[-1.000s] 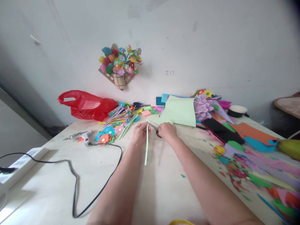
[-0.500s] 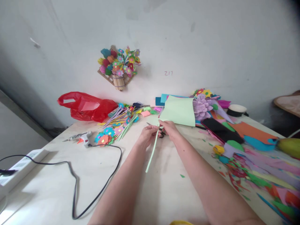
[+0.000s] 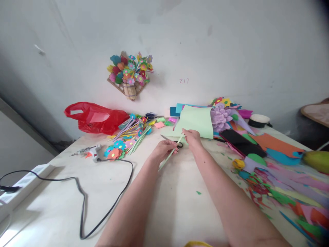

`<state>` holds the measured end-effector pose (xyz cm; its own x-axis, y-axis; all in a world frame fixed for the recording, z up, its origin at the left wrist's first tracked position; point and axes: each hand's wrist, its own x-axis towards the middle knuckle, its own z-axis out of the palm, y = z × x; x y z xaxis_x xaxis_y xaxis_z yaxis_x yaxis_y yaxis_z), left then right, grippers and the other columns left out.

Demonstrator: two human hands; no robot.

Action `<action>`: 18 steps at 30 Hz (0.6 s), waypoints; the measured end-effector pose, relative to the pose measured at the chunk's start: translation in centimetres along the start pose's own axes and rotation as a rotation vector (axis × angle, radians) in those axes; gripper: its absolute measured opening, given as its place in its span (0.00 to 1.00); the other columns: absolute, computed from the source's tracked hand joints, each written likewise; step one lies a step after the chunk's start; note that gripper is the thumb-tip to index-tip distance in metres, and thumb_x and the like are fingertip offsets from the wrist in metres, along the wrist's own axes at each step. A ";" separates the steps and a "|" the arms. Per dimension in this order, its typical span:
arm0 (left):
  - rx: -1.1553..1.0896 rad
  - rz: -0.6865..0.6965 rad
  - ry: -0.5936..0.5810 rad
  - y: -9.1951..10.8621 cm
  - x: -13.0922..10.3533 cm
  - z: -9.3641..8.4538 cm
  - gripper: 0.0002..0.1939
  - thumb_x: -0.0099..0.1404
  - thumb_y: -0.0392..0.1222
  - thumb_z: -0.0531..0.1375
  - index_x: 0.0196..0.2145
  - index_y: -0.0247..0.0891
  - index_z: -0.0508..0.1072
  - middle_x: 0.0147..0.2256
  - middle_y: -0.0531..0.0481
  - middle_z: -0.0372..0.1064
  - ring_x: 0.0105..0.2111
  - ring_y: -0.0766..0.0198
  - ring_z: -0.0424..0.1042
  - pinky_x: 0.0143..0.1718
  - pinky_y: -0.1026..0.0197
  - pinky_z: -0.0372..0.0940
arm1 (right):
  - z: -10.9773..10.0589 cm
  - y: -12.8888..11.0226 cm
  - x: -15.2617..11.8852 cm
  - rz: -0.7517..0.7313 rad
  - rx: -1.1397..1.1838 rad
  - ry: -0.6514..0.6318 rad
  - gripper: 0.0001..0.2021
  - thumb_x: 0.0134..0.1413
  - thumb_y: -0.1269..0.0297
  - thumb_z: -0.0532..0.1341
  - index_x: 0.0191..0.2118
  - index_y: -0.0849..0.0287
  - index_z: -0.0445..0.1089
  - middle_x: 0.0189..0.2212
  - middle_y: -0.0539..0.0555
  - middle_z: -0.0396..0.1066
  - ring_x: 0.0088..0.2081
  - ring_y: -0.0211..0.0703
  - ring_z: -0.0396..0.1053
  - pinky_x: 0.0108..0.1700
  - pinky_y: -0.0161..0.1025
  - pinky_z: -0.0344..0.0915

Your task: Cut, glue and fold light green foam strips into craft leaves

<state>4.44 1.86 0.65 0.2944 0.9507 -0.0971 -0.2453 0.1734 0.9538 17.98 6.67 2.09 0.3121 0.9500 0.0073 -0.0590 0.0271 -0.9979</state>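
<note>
A narrow pale green strip [image 3: 168,158] of paper or foam runs slantwise between my hands. Its upper end is pinched in the fingertips of my right hand [image 3: 192,138]. Lower down, the fingers of my left hand [image 3: 165,150] are closed around the same strip, and its tail passes beside the left wrist. Behind the left hand lie dark-handled scissors [image 3: 180,144], their blade pointing left and their middle hidden by my fingers. Just beyond the right hand is a larger pale green sheet [image 3: 196,120].
To the left are a glue gun [image 3: 95,153] with a looping black cord, a power strip [image 3: 28,183], foam flowers [image 3: 119,147] and a red plastic bag [image 3: 100,118]. On the right lie a phone [image 3: 243,143] and many coloured scraps [image 3: 280,185]. A flower basket [image 3: 130,90] hangs on the wall.
My right hand has moved a little to the right with the strip's upper end. The strip now slants more, and its tail reaches less far below my left hand.
</note>
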 end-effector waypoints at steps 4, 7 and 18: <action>0.197 0.000 0.016 0.2 -0.3 -0.2 0.12 0.45 0.42 0.65 0.24 0.31 0.69 0.18 0.51 0.66 0.16 0.72 0.63 0.18 0.68 0.56 | -0.9 0.2 1.2 0.029 0.175 0.130 0.12 0.40 0.62 0.62 0.16 0.62 0.63 0.07 0.42 0.51 0.11 0.27 0.45 0.13 0.29 0.43; 0.408 0.019 0.044 0.2 -0.3 -0.8 0.16 0.47 0.50 0.62 0.21 0.32 0.68 0.14 0.55 0.61 0.12 0.75 0.56 0.14 0.68 0.48 | -1.4 0.3 1.8 0.031 0.273 0.239 0.13 0.40 0.61 0.62 0.16 0.63 0.62 0.10 0.45 0.59 0.11 0.26 0.46 0.12 0.29 0.44; 0.562 0.208 0.290 1.1 -0.2 -1.3 0.21 0.47 0.58 0.58 0.19 0.34 0.65 0.12 0.58 0.55 0.13 0.76 0.50 0.16 0.68 0.45 | 1.2 -0.7 -1.7 0.148 0.133 -0.228 0.10 0.43 0.65 0.60 0.18 0.65 0.64 0.14 0.50 0.65 0.10 0.26 0.51 0.10 0.27 0.42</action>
<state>2.90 2.19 1.34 0.0134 0.9941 0.1078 0.2718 -0.1074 0.9563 16.39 5.40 2.85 0.0703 0.9916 -0.1084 -0.2166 -0.0909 -0.9720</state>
